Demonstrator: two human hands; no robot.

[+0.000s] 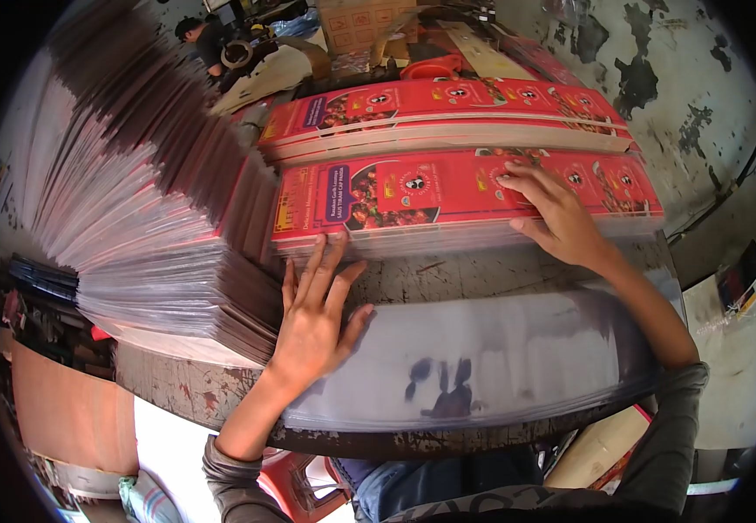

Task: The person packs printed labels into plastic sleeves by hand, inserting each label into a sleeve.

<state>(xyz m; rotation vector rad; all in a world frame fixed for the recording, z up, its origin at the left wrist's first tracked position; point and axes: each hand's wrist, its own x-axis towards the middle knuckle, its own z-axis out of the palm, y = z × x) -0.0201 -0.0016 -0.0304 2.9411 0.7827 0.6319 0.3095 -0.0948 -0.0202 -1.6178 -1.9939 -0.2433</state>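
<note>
"Two red printed stacks, then. Where do they lie?"

"On the worn table (447, 270), one behind the other. The near red stack (465, 196) is under the person's fingers; the far red stack (439, 100) lies just beyond."

"And the left hand (312, 314)?"

"Spread wide, palm down, two fingertips on the near stack's front edge, towards its left end. It grips nothing."

"The right hand (556, 213)?"

"Loosely bent, thumb apart from the fingers, fingertips on the printed top, right of the middle. Whether it presses, one cannot tell."

"What else is close?"

"A sheaf of clear plastic sheets (491, 357) along the table's near edge, and a tall, fanned pile (142, 218) just beside the left hand."
</note>
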